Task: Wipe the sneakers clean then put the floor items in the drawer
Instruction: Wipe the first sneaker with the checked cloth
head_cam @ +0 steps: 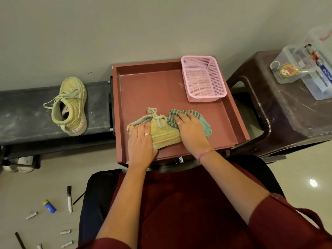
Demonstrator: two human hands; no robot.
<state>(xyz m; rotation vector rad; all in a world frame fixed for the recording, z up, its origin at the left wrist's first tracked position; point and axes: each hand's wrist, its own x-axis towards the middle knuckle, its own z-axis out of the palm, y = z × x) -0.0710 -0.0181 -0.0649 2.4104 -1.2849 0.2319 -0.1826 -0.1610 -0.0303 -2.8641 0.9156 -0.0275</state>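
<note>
A pink basket point(203, 79) sits empty; clear plastic boxes point(305, 67) with a keychain point(287, 70) stand on a brown stool point(280, 112)

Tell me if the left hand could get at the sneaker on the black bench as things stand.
Probably yes: the sneaker lies uncovered on the black bench, with nothing between. But the left hand first has to let go of the sneaker in the drawer.
</note>
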